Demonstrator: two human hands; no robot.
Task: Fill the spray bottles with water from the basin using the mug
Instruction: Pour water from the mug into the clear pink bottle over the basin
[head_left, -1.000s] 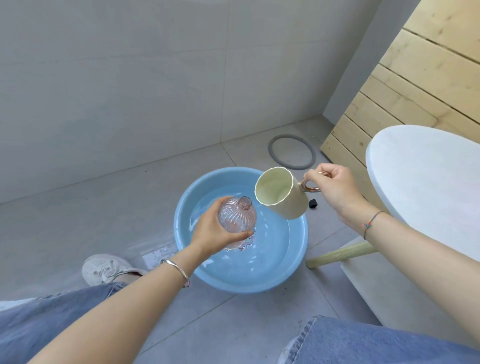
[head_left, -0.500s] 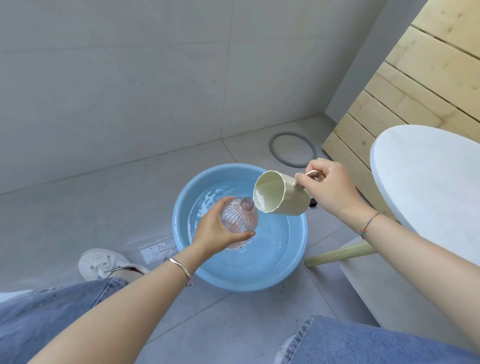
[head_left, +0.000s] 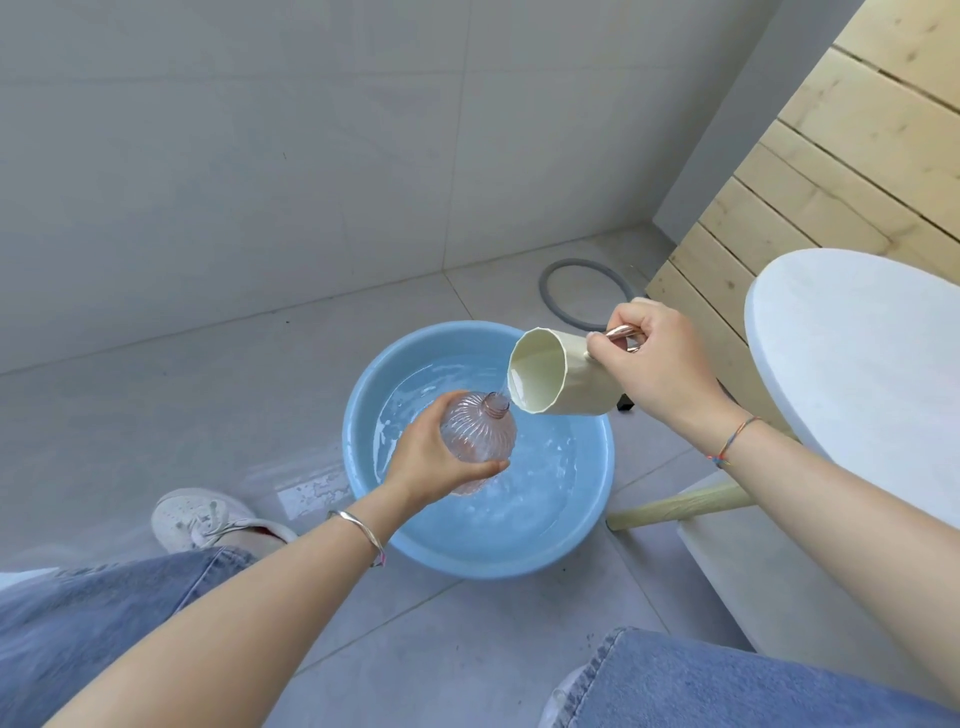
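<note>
The person wears blue jeans (head_left: 104, 618), a white sneaker (head_left: 195, 514), a silver left-wrist bangle (head_left: 363, 526) and a multicoloured right-wrist thread bracelet (head_left: 733, 441).

I saw the clear, ribbed bottle (head_left: 480, 431) held neck up in the left hand (head_left: 431, 462), with no cap on. The cream mug (head_left: 561, 376) hung from the right hand (head_left: 654, 358), tipped on its side, its lip just above the bottle neck. A thin stream of water ran down. The blue basin (head_left: 493, 561) sat under both hands, with water in it.
</note>
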